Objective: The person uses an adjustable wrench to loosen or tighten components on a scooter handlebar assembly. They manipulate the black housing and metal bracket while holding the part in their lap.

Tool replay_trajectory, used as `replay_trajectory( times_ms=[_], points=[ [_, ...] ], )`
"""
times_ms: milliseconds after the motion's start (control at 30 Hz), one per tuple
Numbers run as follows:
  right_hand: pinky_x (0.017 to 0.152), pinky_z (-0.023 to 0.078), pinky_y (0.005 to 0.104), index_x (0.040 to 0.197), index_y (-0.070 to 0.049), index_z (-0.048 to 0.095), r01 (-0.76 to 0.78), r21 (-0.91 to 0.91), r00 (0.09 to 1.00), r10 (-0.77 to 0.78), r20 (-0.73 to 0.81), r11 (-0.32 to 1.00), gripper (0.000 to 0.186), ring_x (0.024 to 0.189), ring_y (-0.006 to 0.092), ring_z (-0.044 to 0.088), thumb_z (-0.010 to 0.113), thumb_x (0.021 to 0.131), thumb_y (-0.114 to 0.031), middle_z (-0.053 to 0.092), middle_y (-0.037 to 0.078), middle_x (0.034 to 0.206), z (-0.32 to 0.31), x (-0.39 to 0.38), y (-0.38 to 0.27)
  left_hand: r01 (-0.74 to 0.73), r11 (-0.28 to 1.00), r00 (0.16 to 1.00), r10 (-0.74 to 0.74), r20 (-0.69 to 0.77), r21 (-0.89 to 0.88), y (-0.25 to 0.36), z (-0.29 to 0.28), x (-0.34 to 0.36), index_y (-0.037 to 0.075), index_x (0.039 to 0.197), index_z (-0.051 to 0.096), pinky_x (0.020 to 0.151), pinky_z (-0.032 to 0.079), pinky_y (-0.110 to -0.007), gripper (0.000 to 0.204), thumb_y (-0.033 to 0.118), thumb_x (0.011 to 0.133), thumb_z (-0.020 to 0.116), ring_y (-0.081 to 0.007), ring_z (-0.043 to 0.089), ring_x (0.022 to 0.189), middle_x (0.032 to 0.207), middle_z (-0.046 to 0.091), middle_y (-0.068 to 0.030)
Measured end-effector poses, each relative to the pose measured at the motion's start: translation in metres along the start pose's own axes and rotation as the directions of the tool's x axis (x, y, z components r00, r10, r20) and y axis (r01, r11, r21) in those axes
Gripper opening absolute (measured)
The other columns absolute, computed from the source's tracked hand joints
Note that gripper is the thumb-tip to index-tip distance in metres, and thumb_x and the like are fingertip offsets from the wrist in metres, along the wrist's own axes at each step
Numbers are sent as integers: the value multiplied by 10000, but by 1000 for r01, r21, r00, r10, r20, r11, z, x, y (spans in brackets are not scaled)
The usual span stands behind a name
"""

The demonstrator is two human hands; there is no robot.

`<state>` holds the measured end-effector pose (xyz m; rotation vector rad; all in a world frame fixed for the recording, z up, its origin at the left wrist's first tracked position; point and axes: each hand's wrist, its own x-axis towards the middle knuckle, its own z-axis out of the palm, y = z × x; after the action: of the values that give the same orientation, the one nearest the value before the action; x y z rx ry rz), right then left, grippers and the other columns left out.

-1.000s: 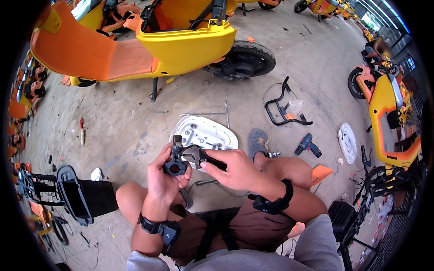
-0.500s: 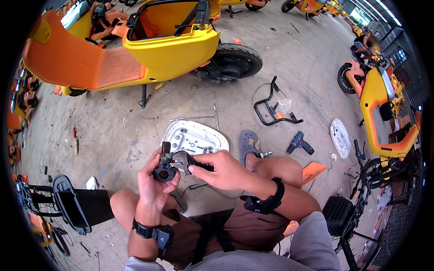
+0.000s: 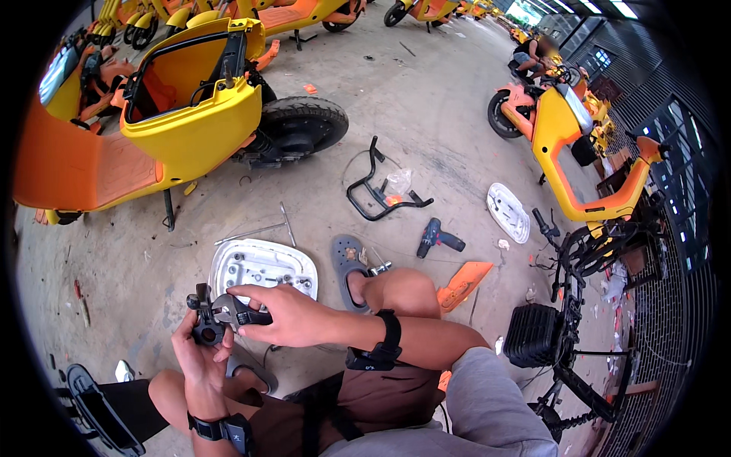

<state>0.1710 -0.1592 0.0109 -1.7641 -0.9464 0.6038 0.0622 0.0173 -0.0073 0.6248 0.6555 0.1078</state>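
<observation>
My left hand (image 3: 196, 359) is closed around a small black clamp-like part (image 3: 207, 334) with a round hole, holding it up before my knees. My right hand (image 3: 283, 314) grips the dark handle of an adjustable wrench (image 3: 226, 308). The wrench's grey jaws are at the upper side of the black part; whether they are tight on it I cannot tell. Just beyond my hands, a white tray-like cover (image 3: 306, 263) lies on the floor with several bolts and small metal pieces in it. A T-shaped metal rod (image 3: 286, 222) lies behind it.
A yellow-and-orange scooter (image 3: 190, 137) stands at the left. On the floor are a black tube frame (image 3: 368, 209), a cordless drill (image 3: 436, 239), an orange panel (image 3: 464, 285) and another white cover (image 3: 508, 212). A stripped scooter frame (image 3: 567, 305) stands right. Another person (image 3: 528, 61) sits far off.
The view has turned to the right, so the surroundings appear shifted left. Both hands still hold the black part and the wrench; my right hand's fingers have shifted on the handle.
</observation>
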Motion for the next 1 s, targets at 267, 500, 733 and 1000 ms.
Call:
replay_trajectory(
  times_ms=[267, 500, 733, 1000],
  points=[
    [611, 486, 311, 1366, -18, 528, -63, 161, 998, 66, -14, 985, 446, 651, 152, 621, 619, 952, -157, 717, 129, 841, 8, 1, 13, -17, 1000, 999, 17, -30, 7, -2, 4, -1, -16, 979, 569, 333, 280, -218, 379, 288, 1009, 344, -189, 495, 449, 673, 601, -150],
    [654, 518, 332, 1249, 39, 598, -192, 261, 981, 188, 41, 946, 397, 687, 191, 685, 672, 913, -160, 719, 161, 795, -1, 2, 0, 21, 999, 998, -20, 60, -26, 1, -6, 0, 86, 1315, 437, 321, 280, -230, 371, 231, 982, 360, -232, 566, 506, 883, 627, -142],
    [594, 499, 302, 1168, 53, 641, -391, 342, 920, 367, 135, 855, 372, 677, 127, 683, 707, 910, -207, 723, 155, 790, -7, 4, -8, 4, 1000, 998, -4, 61, -3, 1, -4, -2, 75, 1338, 418, 319, 277, -229, 393, 225, 980, 352, -230, 560, 495, 866, 628, -139],
    [570, 501, 303, 1151, 48, 660, -217, 351, 976, 209, 61, 911, 295, 647, 124, 661, 656, 930, -148, 733, 139, 801, 4, 3, 10, 16, 1000, 999, -14, 52, -27, 2, -7, 1, 72, 1329, 420, 317, 273, -234, 389, 220, 977, 348, -234, 559, 489, 873, 632, -146]
  ],
)
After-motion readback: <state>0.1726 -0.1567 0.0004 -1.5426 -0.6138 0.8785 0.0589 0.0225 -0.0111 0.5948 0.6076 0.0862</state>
